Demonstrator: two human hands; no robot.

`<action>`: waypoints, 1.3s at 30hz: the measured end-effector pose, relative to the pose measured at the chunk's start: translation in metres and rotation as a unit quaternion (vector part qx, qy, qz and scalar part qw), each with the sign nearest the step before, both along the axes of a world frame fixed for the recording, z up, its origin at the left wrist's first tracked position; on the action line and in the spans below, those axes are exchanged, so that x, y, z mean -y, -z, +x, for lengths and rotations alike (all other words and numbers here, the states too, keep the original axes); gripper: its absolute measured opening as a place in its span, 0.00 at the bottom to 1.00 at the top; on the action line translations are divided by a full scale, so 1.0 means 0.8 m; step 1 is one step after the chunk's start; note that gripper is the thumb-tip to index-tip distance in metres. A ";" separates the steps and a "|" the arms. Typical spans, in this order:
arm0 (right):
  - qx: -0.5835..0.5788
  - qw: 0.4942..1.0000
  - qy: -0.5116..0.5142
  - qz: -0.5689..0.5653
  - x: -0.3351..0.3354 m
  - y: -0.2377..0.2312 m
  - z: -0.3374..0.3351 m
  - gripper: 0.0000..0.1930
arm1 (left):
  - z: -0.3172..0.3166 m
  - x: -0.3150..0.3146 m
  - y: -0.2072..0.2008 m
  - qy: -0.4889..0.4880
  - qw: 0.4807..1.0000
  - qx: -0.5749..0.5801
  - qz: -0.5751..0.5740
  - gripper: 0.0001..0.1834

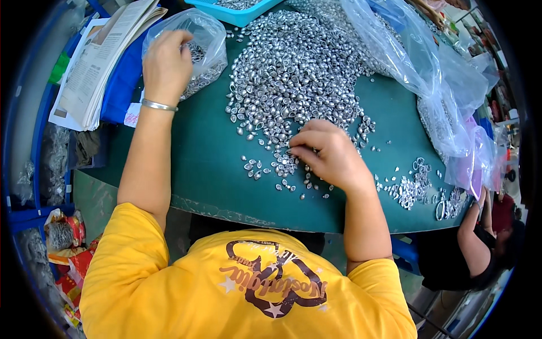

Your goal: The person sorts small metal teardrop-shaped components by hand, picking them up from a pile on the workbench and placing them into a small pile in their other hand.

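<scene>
A large pile of small silver metal pieces [293,68], many teardrop-shaped with hollow faces, covers the middle of the green table. My right hand [329,152] is at the pile's near edge, thumb and fingers pinched together low among loose pieces [285,164]. Whatever lies between those fingertips is too small to make out. At the upper left, my left hand [167,63] is over the side of a clear plastic bag [213,34] partly filled with similar pieces. Its thumb and index finger are apart with nothing seen between them; the other fingers are partly hidden.
A turquoise tray [243,16] stands at the back. Folded newspapers [101,65] lie at the left. Large clear bags [435,85] cover the right back. Flat silver parts [415,189] are scattered at the right, near another person's arm [473,240]. The green table [226,175] has a curved near edge.
</scene>
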State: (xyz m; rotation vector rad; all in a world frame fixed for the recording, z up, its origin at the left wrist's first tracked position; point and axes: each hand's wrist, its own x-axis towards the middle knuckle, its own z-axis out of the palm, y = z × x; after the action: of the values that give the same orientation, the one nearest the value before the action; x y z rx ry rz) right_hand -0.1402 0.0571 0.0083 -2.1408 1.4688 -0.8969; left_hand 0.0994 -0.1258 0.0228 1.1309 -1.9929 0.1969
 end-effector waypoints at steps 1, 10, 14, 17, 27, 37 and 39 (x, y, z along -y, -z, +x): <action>-0.045 0.999 0.022 0.005 -0.003 0.002 0.007 0.04 | 0.004 0.001 -0.001 -0.025 0.999 0.038 0.016 0.06; 0.163 0.963 0.139 0.166 0.000 0.003 -0.003 0.06 | -0.095 -0.114 0.015 0.419 0.892 -0.059 0.155 0.12; 0.168 0.972 0.128 0.102 0.002 0.008 0.001 0.06 | -0.101 -0.123 0.027 0.437 0.878 -0.048 0.190 0.09; 0.169 0.971 0.147 0.084 0.001 0.006 0.006 0.06 | -0.100 -0.120 0.026 0.418 0.879 -0.044 0.227 0.08; 0.285 0.937 0.192 0.059 0.006 0.016 0.010 0.05 | -0.102 -0.124 0.033 0.328 0.742 -0.156 0.564 0.06; 0.296 0.934 0.183 0.082 0.006 0.015 0.007 0.07 | -0.101 -0.122 0.029 0.354 0.674 -0.263 0.593 0.06; 0.289 0.937 0.183 0.076 0.005 0.015 0.008 0.07 | -0.101 -0.122 0.030 0.356 0.670 -0.270 0.593 0.06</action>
State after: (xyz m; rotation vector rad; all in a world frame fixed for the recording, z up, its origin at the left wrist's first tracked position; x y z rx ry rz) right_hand -0.1341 0.0530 -0.0038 -1.3373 1.5612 -1.3479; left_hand 0.0188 -0.0282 -0.0016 0.7711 -1.7050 -1.8620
